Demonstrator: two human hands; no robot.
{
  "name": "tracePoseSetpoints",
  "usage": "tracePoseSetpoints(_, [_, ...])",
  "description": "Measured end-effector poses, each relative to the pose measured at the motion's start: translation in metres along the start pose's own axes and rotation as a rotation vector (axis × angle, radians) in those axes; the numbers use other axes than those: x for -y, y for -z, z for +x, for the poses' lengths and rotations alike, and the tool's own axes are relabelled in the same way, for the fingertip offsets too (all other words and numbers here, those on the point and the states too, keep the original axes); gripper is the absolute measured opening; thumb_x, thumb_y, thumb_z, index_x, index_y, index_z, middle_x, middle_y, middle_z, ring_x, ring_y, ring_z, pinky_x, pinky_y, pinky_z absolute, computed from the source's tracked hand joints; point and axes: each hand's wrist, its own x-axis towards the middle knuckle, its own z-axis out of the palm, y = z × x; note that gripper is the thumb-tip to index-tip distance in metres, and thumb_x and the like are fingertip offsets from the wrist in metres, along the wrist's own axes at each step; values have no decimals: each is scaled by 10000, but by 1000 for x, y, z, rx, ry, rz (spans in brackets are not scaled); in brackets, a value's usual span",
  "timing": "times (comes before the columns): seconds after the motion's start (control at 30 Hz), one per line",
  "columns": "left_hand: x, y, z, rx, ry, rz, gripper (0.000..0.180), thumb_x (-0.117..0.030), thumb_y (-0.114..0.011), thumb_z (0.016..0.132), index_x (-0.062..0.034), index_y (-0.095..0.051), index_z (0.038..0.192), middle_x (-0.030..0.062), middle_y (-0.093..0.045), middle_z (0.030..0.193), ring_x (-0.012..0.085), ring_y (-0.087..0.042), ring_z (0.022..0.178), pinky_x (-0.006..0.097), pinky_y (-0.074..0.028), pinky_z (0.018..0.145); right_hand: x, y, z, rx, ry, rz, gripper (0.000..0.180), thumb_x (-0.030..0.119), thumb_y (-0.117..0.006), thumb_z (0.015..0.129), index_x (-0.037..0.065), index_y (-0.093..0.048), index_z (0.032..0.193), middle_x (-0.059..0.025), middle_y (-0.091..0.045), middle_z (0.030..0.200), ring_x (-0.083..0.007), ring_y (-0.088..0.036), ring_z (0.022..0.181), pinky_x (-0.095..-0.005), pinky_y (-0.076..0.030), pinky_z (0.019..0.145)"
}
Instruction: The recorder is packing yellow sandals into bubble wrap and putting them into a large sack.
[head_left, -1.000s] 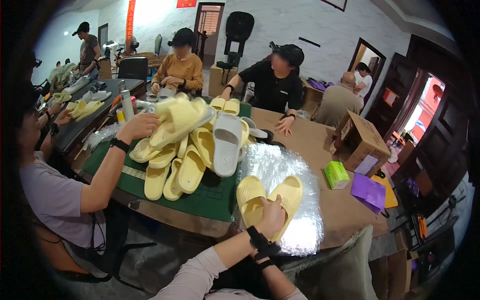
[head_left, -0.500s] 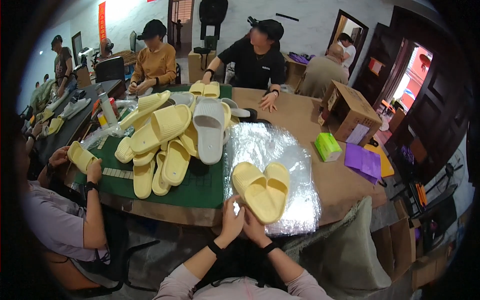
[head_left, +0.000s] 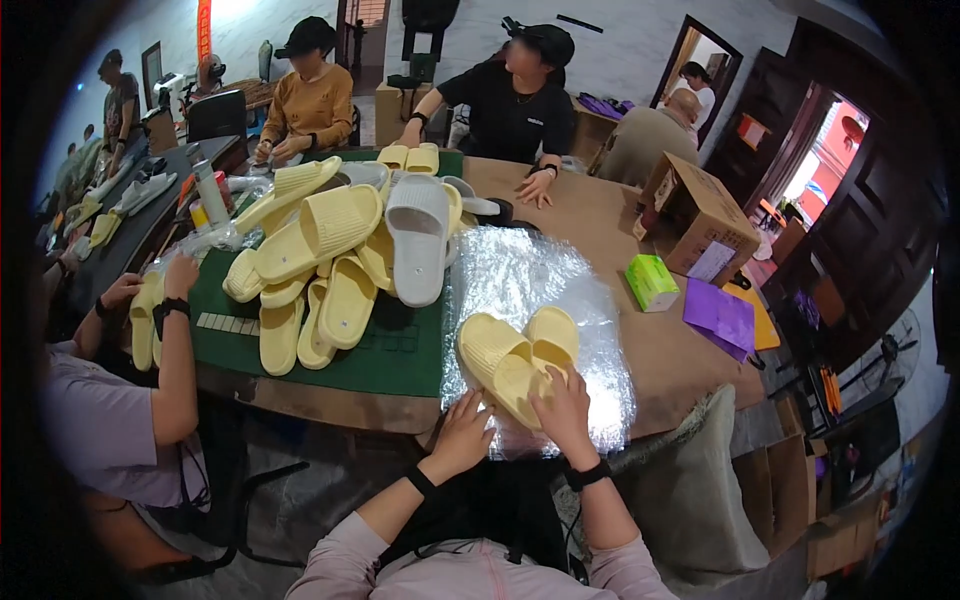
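A pair of yellow slide slippers (head_left: pixel 515 355) lies overlapped on a crinkled clear plastic sheet (head_left: pixel 535 280) near the table's front edge. My right hand (head_left: pixel 563 405) rests on the heel end of the slippers, fingers curled over them. Fingers spread, my left hand (head_left: pixel 466 430) lies just below the left slipper on the plastic's front edge. Both wrists wear dark bands.
A heap of yellow and white slippers (head_left: pixel 345 250) covers a green mat (head_left: pixel 400 350). A person at left (head_left: pixel 160 330) holds a yellow slipper. Two people sit across the table. A green packet (head_left: pixel 651 282), cardboard box (head_left: pixel 705 225) and purple sheets (head_left: pixel 722 312) lie right.
Both my hands moved up onto the slipper pair, which is now stacked more closely. The person at left shifted the slipper they hold. The view dipped lower.
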Motion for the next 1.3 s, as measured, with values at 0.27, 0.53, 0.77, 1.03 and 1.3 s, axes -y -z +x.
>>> tracePoseSetpoints(0.27, [2, -3, -9, 184, -81, 182, 793, -449, -649, 815, 2, -345, 1392, 313, -279, 1420, 455, -234, 1349, 510, -187, 1126, -2, -38, -11, 479, -349, 456, 436, 282, -586, 896, 58, -429, 1235, -190, -625, 813, -421, -601, 706, -453, -484, 630])
tracePoseSetpoints(0.53, [-2, -1, -15, 183, -94, 182, 744, -551, -619, 811, 32, -524, 1263, 289, -418, 1333, 427, -355, 1271, 495, -278, 1058, 41, -57, 1, 92, -256, 366, 367, 179, -586, 841, -30, -497, 1129, -255, -574, 1009, -390, -532, 986, -475, -418, 841])
tracePoseSetpoints(0.77, [-11, -2, -14, 283, -81, 222, 502, -409, -656, 801, 44, -629, 1017, 206, -518, 1152, 359, -482, 1117, 451, -379, 945, 21, -59, 21, 535, -349, 96, 525, 490, -463, 907, 191, -505, 1337, -320, -227, 1470, -498, -179, 1370, -628, -181, 1068])
tracePoseSetpoints(1.03, [-1, -13, -21, 160, -102, 221, 698, -476, -587, 845, 53, -451, 1281, 233, -423, 1343, 376, -366, 1277, 457, -274, 1079, 14, -78, 42, 625, -412, 70, 579, 514, -411, 936, 137, -458, 1373, -306, -202, 1484, -442, -149, 1402, -636, -65, 1086])
tracePoseSetpoints(1.3, [4, 3, -4, 275, -117, 265, 492, -273, -587, 847, -18, -516, 1262, 216, -417, 1371, 371, -373, 1279, 460, -325, 1049, -13, -61, 36, 440, -440, 685, 329, 174, -462, 961, -17, -487, 1227, -223, -485, 1285, -365, -450, 1218, -428, -331, 1036])
